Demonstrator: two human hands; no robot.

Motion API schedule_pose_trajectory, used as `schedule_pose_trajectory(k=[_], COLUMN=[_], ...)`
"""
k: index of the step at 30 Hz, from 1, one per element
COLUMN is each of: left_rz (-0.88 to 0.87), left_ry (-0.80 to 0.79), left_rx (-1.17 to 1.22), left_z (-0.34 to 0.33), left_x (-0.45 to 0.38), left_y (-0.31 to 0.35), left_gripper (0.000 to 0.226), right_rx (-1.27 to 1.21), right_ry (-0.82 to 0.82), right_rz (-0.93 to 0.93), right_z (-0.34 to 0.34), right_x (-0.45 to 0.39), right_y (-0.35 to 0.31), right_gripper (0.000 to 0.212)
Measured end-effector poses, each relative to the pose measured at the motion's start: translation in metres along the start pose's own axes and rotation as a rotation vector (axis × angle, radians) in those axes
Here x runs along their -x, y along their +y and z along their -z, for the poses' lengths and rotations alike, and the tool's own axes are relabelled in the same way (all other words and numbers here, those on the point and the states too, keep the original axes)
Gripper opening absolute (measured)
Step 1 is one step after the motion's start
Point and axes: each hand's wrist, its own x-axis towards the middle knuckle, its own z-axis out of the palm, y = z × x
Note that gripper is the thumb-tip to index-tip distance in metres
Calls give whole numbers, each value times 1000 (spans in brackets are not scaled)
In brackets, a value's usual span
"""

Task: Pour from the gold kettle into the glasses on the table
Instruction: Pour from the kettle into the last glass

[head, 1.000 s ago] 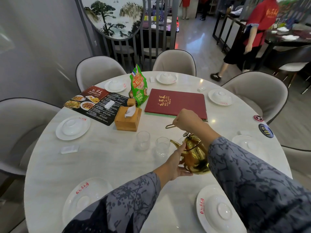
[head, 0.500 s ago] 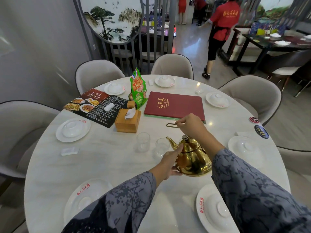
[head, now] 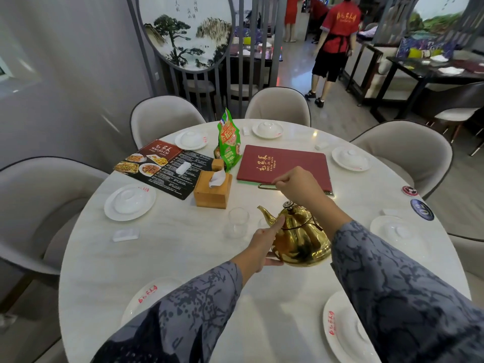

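Since a second ago the gold kettle (head: pixel 298 235) has tipped back from its steep lean toward nearly level, its spout (head: pixel 265 213) now raised and pointing left and away over the glasses rather than down into them.

The right hand (head: pixel 301 186) is clenched in a grip on the kettle's thin wire handle (head: pixel 265 186), which stands up above the lid knob and shows as a flat loop past the fingers. The left hand (head: pixel 263 247) steadies the kettle body from the left: the forefinger lies up along the shoulder below the spout, the thumb tucks under the belly, and the palm is pressed to the side. Whether the kettle's base touches the worktop (head: pixel 167 258) I cannot tell.

Just beyond the spout stand two clear glasses: one glass (head: pixel 237 222) fully in view to the left, and a second glass (head: pixel 262 223) mostly hidden behind the left forefinger and the kettle.

Further out on the round pale worktop are a wooden tissue box (head: pixel 212 189), a green snack bag (head: pixel 230 144) standing upright behind it, a closed red menu (head: pixel 284 163) and a dark picture menu (head: pixel 163 166). White covered plates ring the edge.
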Motion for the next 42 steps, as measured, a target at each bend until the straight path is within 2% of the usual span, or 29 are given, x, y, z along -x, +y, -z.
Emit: schedule_pose_trajectory(k=[4, 12, 16, 20, 25, 37, 42], left_rz=[14, 52, 65, 74, 72, 101, 102], left_ry=[-14, -107, -137, -145, -147, -154, -152], left_rx=[44, 144, 168, 214, 257, 288, 300], left_z=[11, 22, 24, 25, 25, 25, 24], left_x=[-1, 0, -1, -2, 2, 8, 11], left_y=[1, 4, 8, 11, 17, 26, 30], left_gripper=[71, 62, 61, 71, 63, 82, 80], right_rx=[40, 156, 193, 220, 249, 302, 317], right_ry=[-33, -117, -144, -177, -188, -214, -211], right_rz=[-8, -98, -100, -94, -71, -71, -68], right_z=[-17, -32, -34, -33, -30, -21, -21], right_x=[-15, -32, -36, -42, -46, -48, -50], right_y=[-12, -39, -49, -56, -65, -80, -81], right_gripper=[29, 23, 31, 32, 35, 17, 26])
